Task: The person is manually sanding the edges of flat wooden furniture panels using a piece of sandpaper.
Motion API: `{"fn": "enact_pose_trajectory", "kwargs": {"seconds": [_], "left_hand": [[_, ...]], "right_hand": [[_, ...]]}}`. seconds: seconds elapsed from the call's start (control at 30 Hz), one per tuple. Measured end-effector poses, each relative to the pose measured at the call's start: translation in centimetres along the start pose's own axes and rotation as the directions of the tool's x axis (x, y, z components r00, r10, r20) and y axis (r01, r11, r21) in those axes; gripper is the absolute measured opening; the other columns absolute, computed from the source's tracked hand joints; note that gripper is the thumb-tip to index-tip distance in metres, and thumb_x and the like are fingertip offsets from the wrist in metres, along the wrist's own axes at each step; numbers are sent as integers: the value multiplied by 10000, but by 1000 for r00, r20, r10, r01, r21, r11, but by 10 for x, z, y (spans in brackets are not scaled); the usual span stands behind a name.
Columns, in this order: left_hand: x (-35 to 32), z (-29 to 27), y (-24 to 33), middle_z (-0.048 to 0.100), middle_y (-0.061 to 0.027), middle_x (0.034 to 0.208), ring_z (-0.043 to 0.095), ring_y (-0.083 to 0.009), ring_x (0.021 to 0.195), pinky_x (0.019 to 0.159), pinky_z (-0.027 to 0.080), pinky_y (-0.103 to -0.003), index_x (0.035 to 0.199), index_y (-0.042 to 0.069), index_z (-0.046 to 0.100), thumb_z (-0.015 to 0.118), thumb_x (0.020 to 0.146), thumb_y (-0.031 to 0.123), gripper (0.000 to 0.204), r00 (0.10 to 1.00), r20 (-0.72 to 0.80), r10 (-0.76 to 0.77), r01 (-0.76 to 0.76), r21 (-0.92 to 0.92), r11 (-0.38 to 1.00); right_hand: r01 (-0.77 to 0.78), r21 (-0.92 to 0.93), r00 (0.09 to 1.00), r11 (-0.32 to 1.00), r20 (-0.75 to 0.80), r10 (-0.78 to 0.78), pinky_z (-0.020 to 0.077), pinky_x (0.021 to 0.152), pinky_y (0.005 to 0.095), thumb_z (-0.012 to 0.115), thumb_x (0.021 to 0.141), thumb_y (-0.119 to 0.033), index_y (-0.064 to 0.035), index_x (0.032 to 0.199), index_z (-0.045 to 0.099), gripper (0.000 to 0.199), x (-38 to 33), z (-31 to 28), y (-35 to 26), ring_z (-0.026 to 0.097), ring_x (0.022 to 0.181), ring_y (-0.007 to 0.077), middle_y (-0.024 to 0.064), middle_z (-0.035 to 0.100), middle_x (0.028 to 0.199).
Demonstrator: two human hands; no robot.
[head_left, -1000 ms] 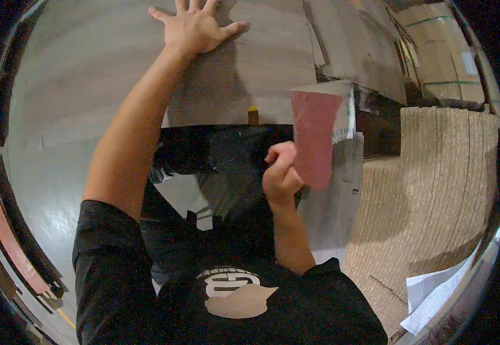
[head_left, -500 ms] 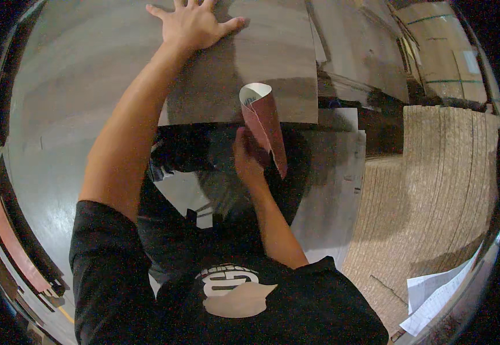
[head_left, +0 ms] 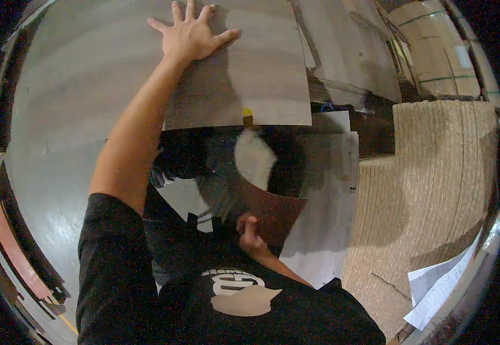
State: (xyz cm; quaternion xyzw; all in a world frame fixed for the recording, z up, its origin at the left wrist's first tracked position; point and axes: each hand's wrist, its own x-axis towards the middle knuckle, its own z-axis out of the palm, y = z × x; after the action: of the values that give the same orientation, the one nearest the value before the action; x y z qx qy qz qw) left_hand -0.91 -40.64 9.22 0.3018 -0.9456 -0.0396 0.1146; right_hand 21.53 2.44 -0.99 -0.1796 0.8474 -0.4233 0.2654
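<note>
My left hand (head_left: 191, 35) lies flat, fingers spread, on the far part of the wood-grain panel (head_left: 261, 75), which lies on the bench (head_left: 48, 115) with its near edge running left to right. My right hand (head_left: 250, 233) is near my chest, its grip pinching the near edge of a reddish-brown sheet (head_left: 270, 198); the sheet curls, its long axis pointing far, pale underside showing. I see no containers.
</note>
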Motion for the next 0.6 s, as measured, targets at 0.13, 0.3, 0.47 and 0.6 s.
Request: {"fn": "enact_pose_trajectory", "kwargs": {"seconds": [0.13, 0.3, 0.47, 0.6], "left_hand": [[11, 5, -13, 443, -110, 1591, 308, -371, 1518, 1113, 193, -796, 1431, 170, 589, 619, 898, 693, 747, 990, -19, 139, -140, -216, 966], [10, 15, -72, 634, -144, 1392, 538, -315, 1359, 1208, 218, -588, 1325, 158, 681, 723, 884, 509, 565, 979, -124, 159, -179, -897, 405], [-114, -45, -114, 409, -199, 1597, 303, -424, 1513, 1172, 275, -644, 1523, 168, 483, 840, 787, 478, 875, 940, -161, 301, -340, -513, 788], [-155, -38, -82, 103, -159, 1715, 151, -497, 1535, 1147, 217, -753, 1651, 313, 158, 922, 628, 444, 1283, 944, 99, 316, -265, -346, 900]], "right_hand": [[488, 47, 809, 872, -399, -432, 409, 560, 351, 337, 1116, -465, -42, 685, 593, 656, 59, -49, -99, 484, 541, 178, 65, 557, 609], [385, -70, 802, 920, -468, -371, 476, 602, 340, 385, 1117, -424, -24, 662, 591, 640, 88, -103, -170, 590, 573, 196, 132, 646, 626], [762, 207, 615, 613, -528, -586, 417, 535, 346, 379, 1126, -392, -32, 721, 602, 586, 84, -129, -167, 507, 523, 185, 84, 585, 603], [594, -99, 669, 798, -490, -559, 490, 622, 396, 641, 1001, -256, -41, 816, 673, 286, 106, -104, -183, 654, 671, 314, 123, 659, 704]]}}
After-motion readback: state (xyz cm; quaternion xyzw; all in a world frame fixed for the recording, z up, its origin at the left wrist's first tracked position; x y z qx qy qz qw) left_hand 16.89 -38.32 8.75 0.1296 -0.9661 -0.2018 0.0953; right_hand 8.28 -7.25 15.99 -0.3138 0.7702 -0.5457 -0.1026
